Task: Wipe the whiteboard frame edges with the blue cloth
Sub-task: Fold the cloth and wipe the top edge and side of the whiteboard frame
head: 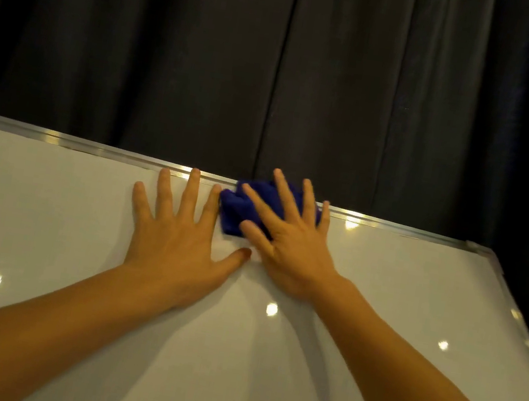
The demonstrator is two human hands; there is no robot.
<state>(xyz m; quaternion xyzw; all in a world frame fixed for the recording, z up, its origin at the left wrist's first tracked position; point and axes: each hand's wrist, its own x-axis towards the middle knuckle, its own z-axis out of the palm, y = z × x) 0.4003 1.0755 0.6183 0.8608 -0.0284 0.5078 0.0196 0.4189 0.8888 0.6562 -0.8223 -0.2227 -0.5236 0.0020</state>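
Observation:
A white whiteboard fills the lower half of the head view, with a silver metal frame along its top edge and a corner at the right. A bunched blue cloth lies against the top frame edge. My right hand presses flat on the cloth with fingers spread, its fingertips reaching the frame. My left hand lies flat on the board just left of the cloth, fingers apart, index finger touching the cloth's left side.
Dark curtains hang behind the board. The frame's right edge slopes down toward the lower right. Ceiling light reflections dot the board surface.

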